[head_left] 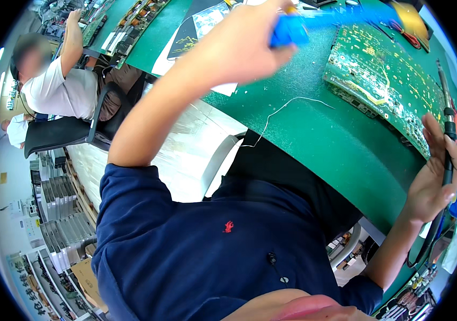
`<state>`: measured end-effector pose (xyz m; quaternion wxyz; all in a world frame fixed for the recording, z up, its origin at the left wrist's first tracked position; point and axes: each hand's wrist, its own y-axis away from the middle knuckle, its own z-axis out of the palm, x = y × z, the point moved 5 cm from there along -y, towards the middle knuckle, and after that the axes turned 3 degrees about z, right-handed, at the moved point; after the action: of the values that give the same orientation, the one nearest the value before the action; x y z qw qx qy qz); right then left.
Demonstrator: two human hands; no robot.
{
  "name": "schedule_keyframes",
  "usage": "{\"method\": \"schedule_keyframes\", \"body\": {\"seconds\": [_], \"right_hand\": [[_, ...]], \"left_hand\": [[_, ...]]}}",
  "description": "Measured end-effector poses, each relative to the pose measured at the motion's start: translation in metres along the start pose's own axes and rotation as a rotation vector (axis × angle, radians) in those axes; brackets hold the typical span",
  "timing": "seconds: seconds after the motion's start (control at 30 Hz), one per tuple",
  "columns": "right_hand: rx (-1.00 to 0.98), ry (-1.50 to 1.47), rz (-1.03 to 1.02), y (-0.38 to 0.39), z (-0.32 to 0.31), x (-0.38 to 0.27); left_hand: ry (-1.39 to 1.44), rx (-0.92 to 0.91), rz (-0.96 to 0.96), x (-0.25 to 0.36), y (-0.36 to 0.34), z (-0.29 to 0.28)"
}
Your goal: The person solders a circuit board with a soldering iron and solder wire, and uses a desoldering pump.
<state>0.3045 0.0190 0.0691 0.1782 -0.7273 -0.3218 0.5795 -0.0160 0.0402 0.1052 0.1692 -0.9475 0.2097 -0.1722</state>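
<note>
My left hand is raised over the bench at the top centre, closed on a blue tool; a blurred blue-and-yellow shape trails to its right. My right hand, at the right, holds a soldering iron with its tip pointing up, beside a large green circuit board. The board shows solder points on top and components along its near edge. A thin pale wire lies loosely across the bench toward its front edge.
The green bench also holds papers, more boards and red cables. A co-worker sits in a black chair at the left, another person behind. Stacked metal panels stand at the lower left.
</note>
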Motion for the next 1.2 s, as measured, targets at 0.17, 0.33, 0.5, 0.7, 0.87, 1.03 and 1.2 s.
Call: {"method": "schedule_keyframes", "body": {"seconds": [0.17,0.33,0.5,0.7,0.87,1.03,1.2], "right_hand": [[-0.022,0.077,0.099,0.0,0.013,-0.001],[-0.067,0.11,0.105,-0.005,0.02,-0.006],[-0.06,0.09,0.097,-0.003,0.021,-0.005],[-0.098,0.189,0.095,-0.004,0.025,-0.007],[0.006,0.21,0.215,-0.001,0.027,-0.001],[0.112,0.342,0.41,0.007,0.016,0.006],[0.229,0.218,0.259,0.011,-0.002,0.009]], "left_hand": [[0.576,-0.035,-0.447,-0.061,-0.013,-0.01],[0.412,0.121,-0.599,-0.128,-0.019,-0.014],[0.223,0.049,-0.676,-0.156,-0.015,0.009],[0.007,0.056,-0.542,-0.157,-0.014,0.013],[-0.335,0.192,-0.47,-0.131,-0.002,-0.003],[0.245,0.217,0.029,-0.026,0.015,0.015],[0.151,-0.189,0.305,0.037,0.021,0.049]]}}
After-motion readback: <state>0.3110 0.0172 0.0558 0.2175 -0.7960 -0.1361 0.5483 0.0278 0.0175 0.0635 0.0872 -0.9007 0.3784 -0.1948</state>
